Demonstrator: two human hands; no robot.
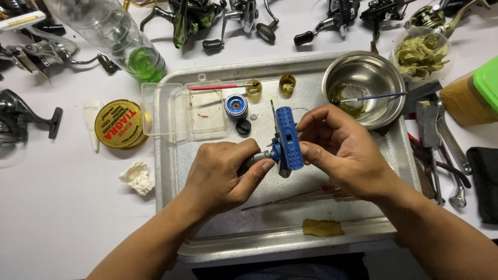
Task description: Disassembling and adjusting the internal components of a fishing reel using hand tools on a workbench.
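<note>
Both hands grip a blue reel part (288,139), left hand (224,173) on its grey stem, right hand (337,148) pinching its side, above a metal tray (218,228) where a blue spool (236,105) lies apart, reassembly seemingly unfinished.

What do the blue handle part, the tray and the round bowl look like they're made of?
Blue handle part: probably anodised metal, perhaps plastic; satin, dimpled. Tray: dull, scuffed silvery metal, likely aluminium. Bowl: shiny, mirror-like, seemingly stainless steel.

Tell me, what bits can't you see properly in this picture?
Head view only:
- The grey part in the left hand: mostly wrapped by fingers.
- The blue handle under the right hand: its far side is covered.
- The fishing reels along the top: cut off by the edge.
- The metal bowl: its yellowish contents are too smeared to identify.
</note>
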